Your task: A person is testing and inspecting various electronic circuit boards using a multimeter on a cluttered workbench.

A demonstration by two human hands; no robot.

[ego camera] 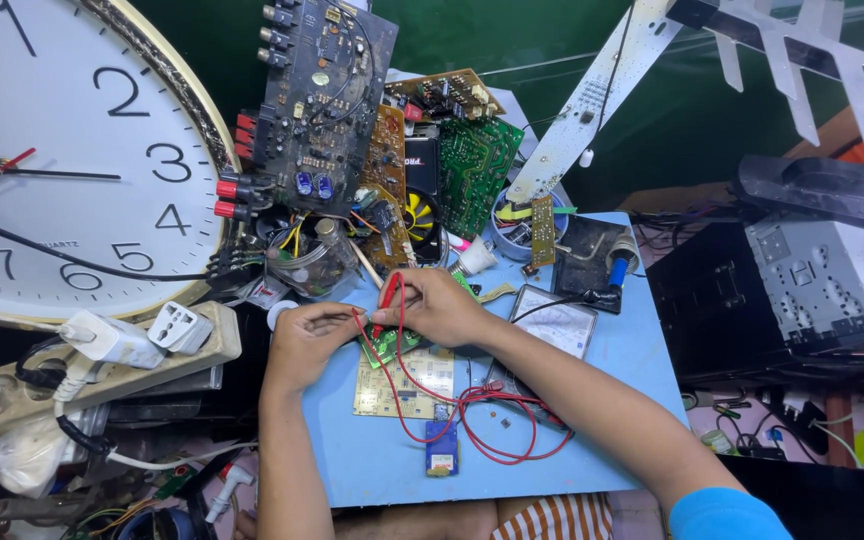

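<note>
A single head-worn camera looks steeply down from close above at a blue bench point(632, 360). It faces the bench's far edge, where circuit boards point(327, 100) lean. Both forearms enter from the near edge at the bottom. A wall clock point(62, 150) fills the upper left corner.

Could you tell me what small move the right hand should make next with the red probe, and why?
Probably lower the red probe tip onto the small green board: the right hand holds it just above, the left hand steadies the board, and the meter sits beside.
</note>
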